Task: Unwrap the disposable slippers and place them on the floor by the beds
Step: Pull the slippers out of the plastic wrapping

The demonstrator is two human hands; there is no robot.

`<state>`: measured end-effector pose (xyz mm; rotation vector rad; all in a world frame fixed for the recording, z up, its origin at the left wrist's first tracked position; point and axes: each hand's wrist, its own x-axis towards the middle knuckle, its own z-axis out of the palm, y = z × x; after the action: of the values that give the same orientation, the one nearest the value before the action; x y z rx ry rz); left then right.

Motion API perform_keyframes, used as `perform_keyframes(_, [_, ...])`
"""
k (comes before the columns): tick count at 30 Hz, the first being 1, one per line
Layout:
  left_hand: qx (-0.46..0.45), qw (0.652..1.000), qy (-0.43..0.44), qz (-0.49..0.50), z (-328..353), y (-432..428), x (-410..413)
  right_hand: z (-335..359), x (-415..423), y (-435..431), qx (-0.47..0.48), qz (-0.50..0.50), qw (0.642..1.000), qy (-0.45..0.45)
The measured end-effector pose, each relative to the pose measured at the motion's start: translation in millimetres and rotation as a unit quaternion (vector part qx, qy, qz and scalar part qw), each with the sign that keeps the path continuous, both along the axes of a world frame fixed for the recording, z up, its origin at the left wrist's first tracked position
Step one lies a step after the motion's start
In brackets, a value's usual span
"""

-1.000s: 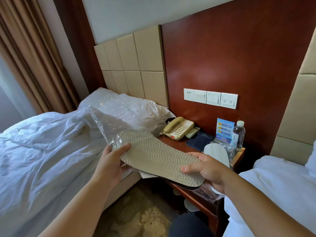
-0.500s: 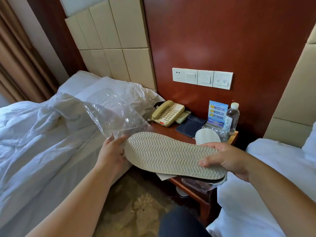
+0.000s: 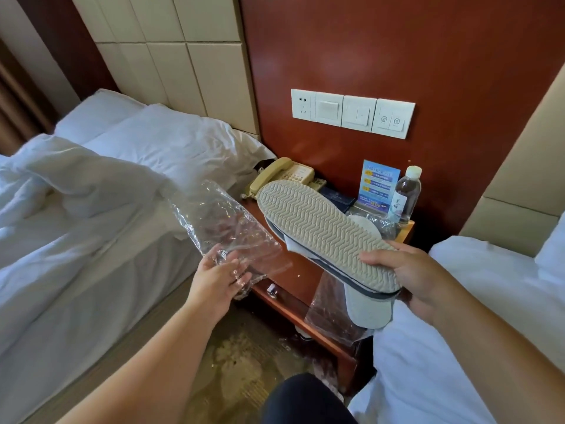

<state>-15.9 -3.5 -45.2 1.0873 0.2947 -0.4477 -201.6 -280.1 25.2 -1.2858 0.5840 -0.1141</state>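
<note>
Change: wrapper [image 3: 226, 228] now off the slippers [image 3: 321, 228], apart at their left.
Left hand [image 3: 218, 280]: loosely curled, holding wrapper's end.
Right hand [image 3: 409, 276]: grips slippers' heel, sole up, above table [image 3: 293, 280].

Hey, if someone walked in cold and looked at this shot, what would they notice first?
The grey slipper at centre, ribbed sole up, gripped at one end by the right hand above the wooden nightstand. Next, the crinkled clear plastic wrapper, held up by the left hand beside the left bed. Behind them, a beige telephone and a water bottle stand on the nightstand.
</note>
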Motion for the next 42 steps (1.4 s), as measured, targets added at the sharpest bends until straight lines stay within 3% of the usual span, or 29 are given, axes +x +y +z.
perform_keyframes(7, [0.049, 0.978, 0.050, -0.198, -10.1, -19.8, -2.4, -13.7, 7.3, 5.8, 0.025, -0.007, 1.000, -0.008])
perform_keyframes(13, [0.100, 0.965, 0.081, -0.229, -20.4, -15.7, -15.1, -26.3, 7.4, 11.1, 0.024, -0.013, 1.000, 0.008])
perform_keyframes(18, [0.112, 0.962, 0.020, -0.250, -4.0, -17.6, -30.1, -29.9, 9.7, 26.8, 0.005, -0.013, 1.000, -0.001])
perform_keyframes(26, [0.082, 0.979, -0.104, -0.152, 74.3, -32.1, -61.6, 1.8, 11.2, 60.4, -0.106, -0.025, 0.990, -0.091])
perform_keyframes(34, [0.064, 0.976, -0.190, -0.088, 149.3, -28.7, -118.1, 45.2, -14.4, 104.8, -0.244, -0.020, 0.949, -0.199])
perform_keyframes(39, [0.085, 0.951, -0.262, -0.143, 174.1, -19.6, -153.2, 64.5, -29.0, 138.8, -0.280, -0.018, 0.928, -0.246])
perform_keyframes(42, [0.081, 0.948, -0.289, -0.109, 182.6, -9.9, -162.3, 73.4, -36.3, 153.3, -0.255, 0.039, 0.931, -0.259])
